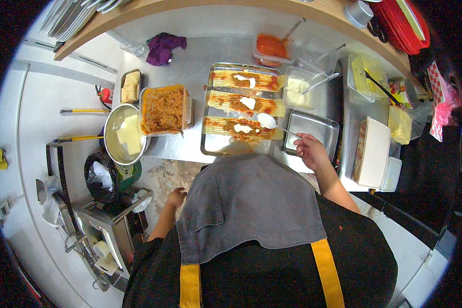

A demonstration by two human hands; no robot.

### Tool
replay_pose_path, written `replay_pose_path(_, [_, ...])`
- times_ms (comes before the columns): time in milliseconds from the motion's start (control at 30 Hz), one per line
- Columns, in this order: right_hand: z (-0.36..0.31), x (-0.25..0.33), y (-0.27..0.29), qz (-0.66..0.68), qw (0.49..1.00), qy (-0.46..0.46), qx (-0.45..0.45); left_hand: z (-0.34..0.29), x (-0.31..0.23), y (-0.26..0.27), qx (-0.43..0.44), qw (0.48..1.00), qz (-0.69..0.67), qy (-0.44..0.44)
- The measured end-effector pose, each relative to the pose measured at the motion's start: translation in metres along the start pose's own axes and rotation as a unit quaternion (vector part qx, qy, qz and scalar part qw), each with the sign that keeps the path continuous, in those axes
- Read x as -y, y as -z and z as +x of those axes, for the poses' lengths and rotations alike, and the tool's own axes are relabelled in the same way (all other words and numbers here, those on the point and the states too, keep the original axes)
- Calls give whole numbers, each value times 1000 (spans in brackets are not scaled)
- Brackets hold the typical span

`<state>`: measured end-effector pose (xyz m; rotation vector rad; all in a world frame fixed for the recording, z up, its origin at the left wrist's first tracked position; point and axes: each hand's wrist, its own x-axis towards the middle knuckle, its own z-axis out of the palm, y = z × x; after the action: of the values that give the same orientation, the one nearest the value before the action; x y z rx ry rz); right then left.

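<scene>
My right hand (311, 151) is closed on the handle of a metal spoon (288, 132). The spoon's bowl, coated with white cream, hovers at the right end of the nearest ridged pasta sheet (218, 127). This sheet lies with a middle sheet (218, 101) and a far sheet (223, 78) on a metal tray (209, 146). Each carries red sauce, minced filling and a white dollop in the middle. Low beside my apron, off the table, my left hand (177, 197) is loosely curled, with nothing visible in it.
Left of the tray stand a tub of minced filling (164, 109), a steel pot with pasta sheets (112, 134) and a small pan (132, 87). White cream (296, 93), red sauce (272, 46) and a metal pan (318, 131) sit rightward. A wooden shelf (200, 9) overhangs the back.
</scene>
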<state>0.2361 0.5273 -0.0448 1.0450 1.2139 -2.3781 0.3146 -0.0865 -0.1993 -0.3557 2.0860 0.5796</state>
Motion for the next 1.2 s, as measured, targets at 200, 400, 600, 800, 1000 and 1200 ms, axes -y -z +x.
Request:
replay_pose_path(200, [-3, 26, 14, 150, 989, -8, -7, -3, -11, 1, 2, 1000, 20, -21])
replay_pose_path(400, [34, 66, 29, 190, 972, 133, -44, -11, -18, -4, 13, 1000, -27, 9])
replay_pose_path(600, [95, 70, 5, 32, 976, 150, -157, -4, -18, -5, 11, 997, 60, -56])
replay_pose_path(800, [107, 41, 22, -242, 874, 232, -352, -9, -22, -1, 35, 994, -88, -61])
replay_pose_path(1000, [138, 72, 59, -268, 928, 97, -239, -28, -67, -7, -20, 994, 3, -111])
replay_pose_path(1200, [150, 73, 68, -293, 916, 131, -239, -21, -135, -10, -138, 984, -36, -106])
